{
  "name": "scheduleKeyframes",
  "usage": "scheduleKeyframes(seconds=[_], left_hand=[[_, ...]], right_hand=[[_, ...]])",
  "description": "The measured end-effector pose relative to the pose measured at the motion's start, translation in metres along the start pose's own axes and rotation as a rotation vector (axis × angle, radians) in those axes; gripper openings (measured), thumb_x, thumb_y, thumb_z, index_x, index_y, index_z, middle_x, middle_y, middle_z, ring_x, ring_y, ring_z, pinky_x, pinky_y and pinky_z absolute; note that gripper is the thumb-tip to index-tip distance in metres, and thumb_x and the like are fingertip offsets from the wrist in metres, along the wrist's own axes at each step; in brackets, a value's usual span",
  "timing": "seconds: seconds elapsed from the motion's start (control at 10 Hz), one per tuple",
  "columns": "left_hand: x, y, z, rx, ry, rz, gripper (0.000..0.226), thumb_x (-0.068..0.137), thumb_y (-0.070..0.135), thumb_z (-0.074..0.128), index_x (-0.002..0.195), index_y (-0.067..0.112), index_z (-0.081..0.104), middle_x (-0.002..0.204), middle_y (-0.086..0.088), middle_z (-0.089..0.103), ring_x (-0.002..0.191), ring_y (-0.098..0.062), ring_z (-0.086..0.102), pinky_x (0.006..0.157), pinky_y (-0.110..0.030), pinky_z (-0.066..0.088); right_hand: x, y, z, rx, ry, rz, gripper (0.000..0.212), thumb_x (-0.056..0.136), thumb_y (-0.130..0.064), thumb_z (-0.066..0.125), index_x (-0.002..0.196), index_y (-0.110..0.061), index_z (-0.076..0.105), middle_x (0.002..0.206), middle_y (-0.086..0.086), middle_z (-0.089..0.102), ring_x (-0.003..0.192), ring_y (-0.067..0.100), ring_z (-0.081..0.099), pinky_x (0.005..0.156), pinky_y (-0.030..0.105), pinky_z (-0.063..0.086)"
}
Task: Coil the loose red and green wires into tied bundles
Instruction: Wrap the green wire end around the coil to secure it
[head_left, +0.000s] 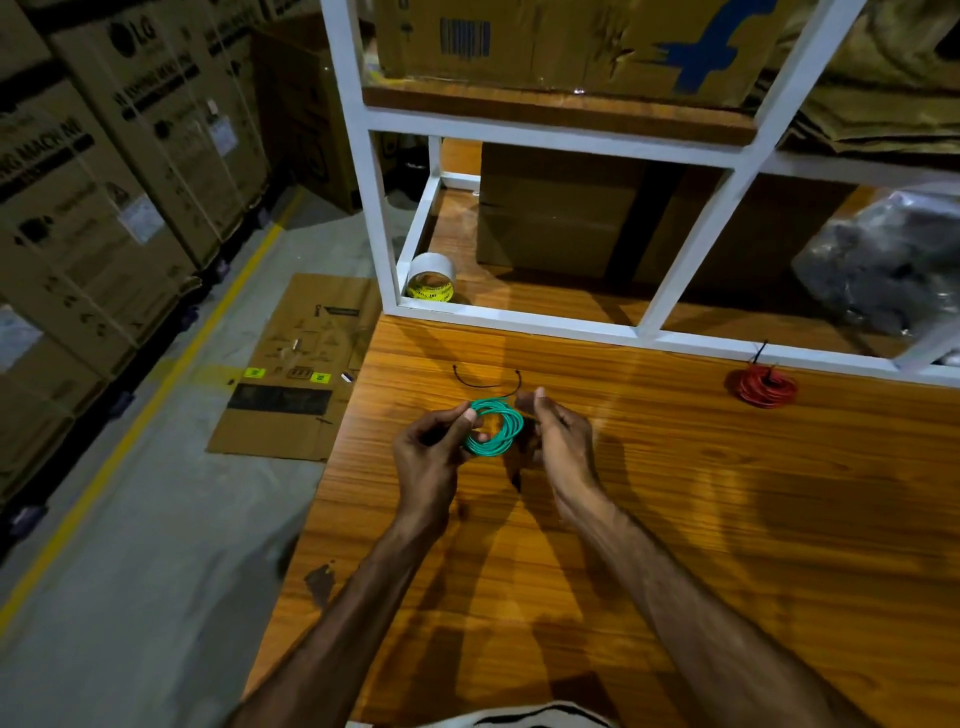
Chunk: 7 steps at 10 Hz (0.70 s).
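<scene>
A green wire is wound into a round coil held just above the wooden table. My left hand grips the coil's left side between thumb and curled fingers. On the coil's right side, my right hand has curled fingers and a raised thumb; its hold is partly hidden. A thin black tie lies on the table just beyond the coil. Far to the right, by the white frame, the red wire lies coiled with a black tie sticking up from it.
A white metal shelf frame borders the table's far edge, holding a tape roll, cardboard boxes and a grey plastic-wrapped bundle. To the left, flat cardboard lies on the floor beside stacked cartons.
</scene>
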<state>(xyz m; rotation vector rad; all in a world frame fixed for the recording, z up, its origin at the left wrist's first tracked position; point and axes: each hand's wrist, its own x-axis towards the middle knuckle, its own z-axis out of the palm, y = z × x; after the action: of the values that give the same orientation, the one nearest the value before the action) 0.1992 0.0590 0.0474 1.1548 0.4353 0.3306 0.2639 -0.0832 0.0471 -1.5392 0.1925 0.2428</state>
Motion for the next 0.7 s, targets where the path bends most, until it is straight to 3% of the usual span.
scheduleKeyframes(seconds=[0.1, 0.2, 0.3, 0.4, 0.5, 0.7], left_hand=[[0.004, 0.000, -0.004, -0.005, 0.022, -0.021, 0.020, 0.093, 0.004, 0.069, 0.110, -0.005, 0.071, 0.103, -0.018, 0.076, 0.094, -0.031, 0.074, 0.075, -0.039, 0.063], [0.008, -0.001, -0.008, 0.006, 0.041, -0.014, 0.024, 0.093, 0.004, 0.070, 0.114, -0.007, 0.070, 0.106, -0.022, 0.075, 0.093, -0.036, 0.072, 0.081, -0.046, 0.062], [0.007, -0.002, -0.014, 0.053, 0.050, -0.012, 0.024, 0.093, 0.006, 0.069, 0.115, -0.004, 0.071, 0.105, -0.019, 0.076, 0.095, -0.031, 0.075, 0.082, -0.043, 0.063], [0.011, -0.002, -0.019, 0.071, 0.087, -0.004, 0.022, 0.094, 0.007, 0.068, 0.114, -0.002, 0.072, 0.104, -0.017, 0.076, 0.095, -0.028, 0.075, 0.082, -0.042, 0.062], [0.014, -0.003, -0.020, 0.058, 0.110, -0.008, 0.024, 0.093, 0.010, 0.071, 0.114, -0.002, 0.073, 0.104, -0.018, 0.076, 0.100, -0.036, 0.073, 0.083, -0.046, 0.061], [0.022, -0.005, -0.022, 0.059, 0.105, -0.037, 0.026, 0.093, 0.010, 0.071, 0.116, -0.002, 0.071, 0.109, -0.020, 0.075, 0.103, -0.038, 0.072, 0.087, -0.050, 0.060]], right_hand=[[0.027, 0.012, -0.005, -0.153, 0.028, -0.011, 0.018, 0.103, -0.032, 0.063, 0.103, -0.022, 0.079, 0.092, -0.003, 0.079, 0.087, 0.016, 0.073, 0.062, 0.031, 0.055], [0.055, 0.025, -0.006, -0.258, 0.066, -0.009, 0.009, 0.098, -0.021, 0.071, 0.094, -0.025, 0.077, 0.093, -0.003, 0.076, 0.090, 0.022, 0.072, 0.067, 0.032, 0.055], [0.080, 0.029, -0.001, -0.385, 0.082, -0.086, 0.010, 0.095, -0.012, 0.073, 0.092, -0.021, 0.077, 0.096, -0.001, 0.075, 0.088, 0.016, 0.069, 0.078, 0.033, 0.058], [0.106, 0.035, 0.007, -0.559, 0.028, -0.175, 0.010, 0.089, -0.015, 0.077, 0.097, -0.020, 0.080, 0.104, 0.000, 0.078, 0.098, 0.018, 0.072, 0.085, 0.035, 0.060], [0.123, 0.049, 0.014, -0.641, -0.012, -0.194, 0.011, 0.088, -0.024, 0.076, 0.097, -0.029, 0.077, 0.111, 0.000, 0.073, 0.105, 0.020, 0.070, 0.090, 0.040, 0.060], [0.112, 0.048, 0.014, -0.811, -0.012, -0.324, 0.012, 0.092, -0.021, 0.072, 0.102, -0.028, 0.072, 0.116, -0.003, 0.063, 0.116, 0.018, 0.058, 0.096, 0.038, 0.045]])
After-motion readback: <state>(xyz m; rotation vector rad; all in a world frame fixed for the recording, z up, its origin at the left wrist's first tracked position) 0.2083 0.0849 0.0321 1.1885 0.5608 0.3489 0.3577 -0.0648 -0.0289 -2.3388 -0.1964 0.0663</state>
